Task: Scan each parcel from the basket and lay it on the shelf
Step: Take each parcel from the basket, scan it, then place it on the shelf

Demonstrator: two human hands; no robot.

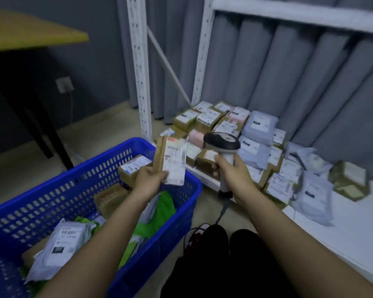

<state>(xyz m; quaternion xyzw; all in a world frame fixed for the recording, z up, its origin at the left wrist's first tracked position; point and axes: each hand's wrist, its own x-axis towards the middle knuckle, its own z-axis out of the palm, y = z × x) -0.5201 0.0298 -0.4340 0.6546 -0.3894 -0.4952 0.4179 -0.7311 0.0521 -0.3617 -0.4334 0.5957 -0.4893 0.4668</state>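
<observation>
Midway | your left hand (150, 176) fingers clamp parcel (172, 160) over basket (91, 168) at 12 o'clock | right hand (230, 172) fingers wrap scanner (223, 145) | shelf (353, 229) at 3 o'clock well stocked | basket parcels remain

blue basket (177, 203), brown parcel (159, 155), yellow tabletop (30, 33)

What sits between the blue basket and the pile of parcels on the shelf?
In the head view, the left hand holds up a brown parcel over the basket rim, and the right hand grips the scanner.
</observation>
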